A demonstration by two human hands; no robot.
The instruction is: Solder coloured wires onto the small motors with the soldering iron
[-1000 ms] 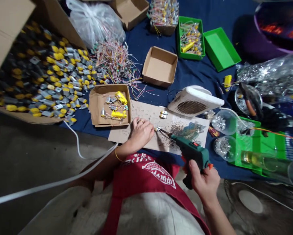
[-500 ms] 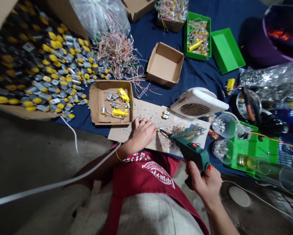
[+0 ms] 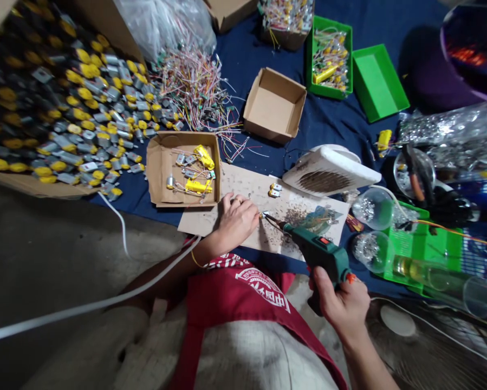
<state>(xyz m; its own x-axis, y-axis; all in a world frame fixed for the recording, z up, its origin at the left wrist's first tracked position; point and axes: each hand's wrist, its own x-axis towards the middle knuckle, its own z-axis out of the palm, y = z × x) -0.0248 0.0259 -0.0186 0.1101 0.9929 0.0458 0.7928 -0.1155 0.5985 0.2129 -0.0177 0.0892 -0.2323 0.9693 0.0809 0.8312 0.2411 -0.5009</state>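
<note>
My right hand (image 3: pixel 343 303) is closed round the grip of a green soldering gun (image 3: pixel 318 254). Its thin tip reaches up-left to a small motor part (image 3: pixel 263 215) on a scorched cardboard sheet (image 3: pixel 247 189). My left hand (image 3: pixel 235 219) rests on that sheet with its fingers curled, pinching the small part at the tip. Two more small motors (image 3: pixel 273 190) lie further back on the sheet. A small open box (image 3: pixel 184 169) to the left holds yellow geared motors and wires.
A big carton of grey and yellow motors (image 3: pixel 64 108) lies at the left beside a heap of wires (image 3: pixel 194 86). An empty cardboard box (image 3: pixel 273 105), green trays (image 3: pixel 379 81), a white fan (image 3: pixel 330 170), clear domes (image 3: pixel 375 208) and a white cable (image 3: pixel 105 303) surround the sheet.
Both hands hold their places, with the soldering tip still at the small part. Only the camera has drifted a little.
</note>
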